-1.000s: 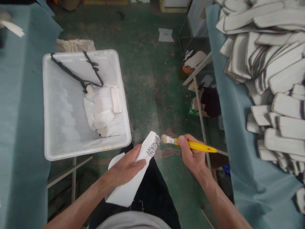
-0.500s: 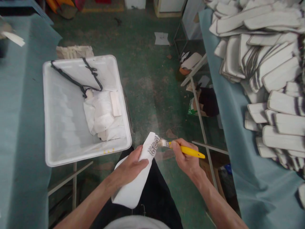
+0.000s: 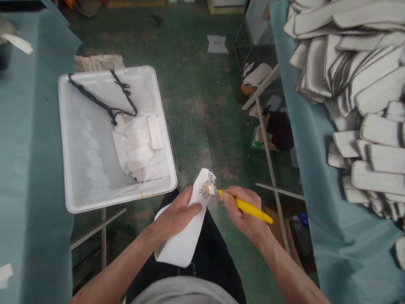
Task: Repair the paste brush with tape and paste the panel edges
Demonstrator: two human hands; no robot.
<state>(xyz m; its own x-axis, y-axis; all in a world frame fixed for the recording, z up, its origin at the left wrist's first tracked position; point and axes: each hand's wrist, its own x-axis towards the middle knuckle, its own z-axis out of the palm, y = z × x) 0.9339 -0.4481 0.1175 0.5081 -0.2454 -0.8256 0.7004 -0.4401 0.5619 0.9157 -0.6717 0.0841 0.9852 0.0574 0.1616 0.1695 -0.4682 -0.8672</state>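
My left hand grips a stack of long white flat pieces, thumb on top, tilted over my lap. Dark edges of the layers show fanned out near the stack's far end. In my right hand is a paintbrush with a yellow handle. Its pale bristles touch the fanned edges at the stack's upper right side. The exact kind of the white pieces cannot be made out.
A white plastic bin with a black cord and white scraps stands to the left, beside a blue-covered table. At right, another blue-covered table carries heaps of white dark-edged pieces. Metal frame bars run below it.
The brush has moved slightly left and down along the fanned edges. The surroundings have shifted a little with my head; both hands keep their holds.
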